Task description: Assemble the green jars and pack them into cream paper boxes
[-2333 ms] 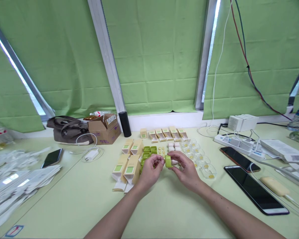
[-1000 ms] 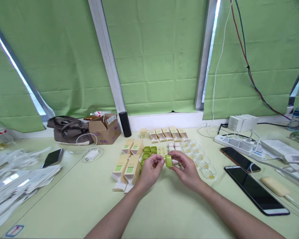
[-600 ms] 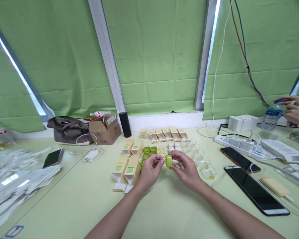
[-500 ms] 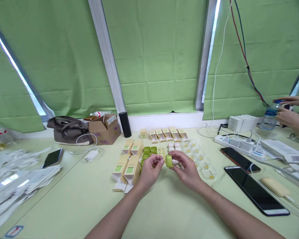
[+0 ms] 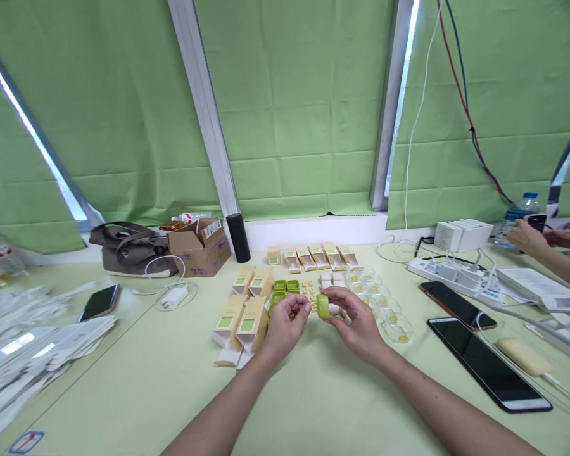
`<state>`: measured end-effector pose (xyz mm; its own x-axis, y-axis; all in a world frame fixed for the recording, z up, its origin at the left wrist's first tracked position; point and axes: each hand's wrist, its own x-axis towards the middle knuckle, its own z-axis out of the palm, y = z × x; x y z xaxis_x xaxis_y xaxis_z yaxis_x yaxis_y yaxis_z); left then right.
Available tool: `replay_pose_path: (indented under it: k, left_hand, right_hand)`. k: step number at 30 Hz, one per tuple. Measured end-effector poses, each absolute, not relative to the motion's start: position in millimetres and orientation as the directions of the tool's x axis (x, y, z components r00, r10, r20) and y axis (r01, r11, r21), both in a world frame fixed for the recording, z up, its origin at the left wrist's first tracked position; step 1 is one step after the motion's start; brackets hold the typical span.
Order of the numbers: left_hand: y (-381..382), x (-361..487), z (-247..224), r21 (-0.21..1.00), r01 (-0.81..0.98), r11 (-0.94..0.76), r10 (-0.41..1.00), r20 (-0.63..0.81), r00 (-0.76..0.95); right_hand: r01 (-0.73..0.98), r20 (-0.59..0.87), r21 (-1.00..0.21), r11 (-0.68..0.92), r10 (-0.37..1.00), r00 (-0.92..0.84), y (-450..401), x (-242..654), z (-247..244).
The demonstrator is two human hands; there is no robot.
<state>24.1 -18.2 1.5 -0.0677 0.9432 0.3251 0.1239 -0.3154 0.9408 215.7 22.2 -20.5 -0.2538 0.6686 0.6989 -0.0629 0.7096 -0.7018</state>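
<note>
Over the middle of the table, my right hand pinches a small green square plastic case between thumb and fingers. Just left of it, my left hand is closed with fingertips together; anything between them is too small to make out. Behind my left hand stand several green square cases. Tiny yellow pieces lie in rows beside them. White rounded pieces sit behind my right hand, partly hidden by it. Clear domed covers with yellow bits are grouped to its right.
Open cardboard boxes with green labels lie left, more small boxes behind. Right are phones, a power strip and cables. Another person's hand is at far right by a water bottle. Plastic packaging covers the left.
The green case has shifted very slightly right, widening the gap to my left hand. At far right, the other person's hands have left the bottle cap and moved lower, with a phone.
</note>
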Motion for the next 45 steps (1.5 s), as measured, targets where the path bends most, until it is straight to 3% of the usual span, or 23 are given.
replay_pose_path:
  k: [23,27,32,38,45]
  left_hand:
    - [-13,23,6,0.956,0.054,-0.289,0.948,0.294,-0.126]
    - [-11,19,6,0.938,0.083,-0.337,0.912,0.347,-0.217]
    - [-18,16,7,0.871,0.251,-0.421,0.832,0.482,-0.276]
    - [-35,23,12,0.655,0.517,-0.551,0.749,0.662,-0.041]
    - [-31,22,4,0.534,0.581,-0.614,0.716,0.686,0.125]
  right_hand:
    - [-0.003,0.709,-0.683,0.730,0.662,-0.244,22,218,-13]
    - [0.019,0.718,-0.676,0.736,0.665,-0.205,22,221,-11]
    - [0.037,0.740,-0.648,0.761,0.641,-0.204,21,224,-8]
    - [0.145,0.782,-0.559,0.817,0.577,-0.234,20,223,-11]
    - [0.101,0.842,-0.468,0.878,0.478,-0.251,19,220,-15]
